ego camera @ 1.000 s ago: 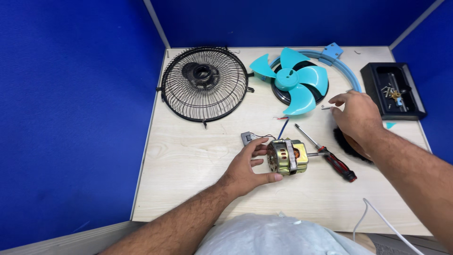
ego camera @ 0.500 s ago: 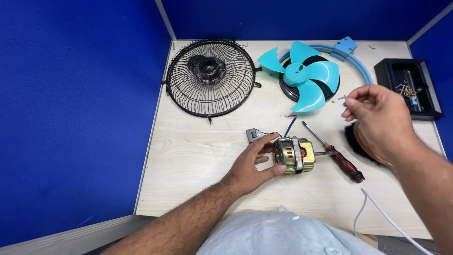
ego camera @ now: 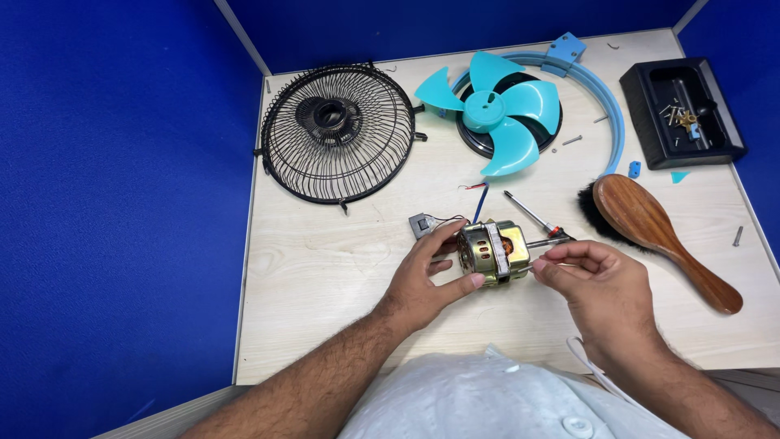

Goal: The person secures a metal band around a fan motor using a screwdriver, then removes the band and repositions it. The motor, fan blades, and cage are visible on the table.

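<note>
Now: left hand (ego camera: 422, 280) palm-down, forearm angled in from bottom-left, thumb & fingers wrapped round fan motor (ego camera: 491, 250). Right hand (ego camera: 597, 284) coming in from lower right, fingertips pinched on motor's shaft end. Motor: brassy-yellow metal casing w/ slots, copper windings showing, thin wires trailing off its left. Sits just above wooden table (ego camera: 325, 268), centre front, screwdriver (ego camera: 532, 217) right behind.

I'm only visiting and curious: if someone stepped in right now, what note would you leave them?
Left hand grips the fan motor just above the table.
Right hand pinches at the motor's shaft end, by the screwdriver.
Done: wire grille, teal blade, teal ring lie apart; screws in the black tray.
Left: the motor, in hand.
Wooden brush lies right.
</note>
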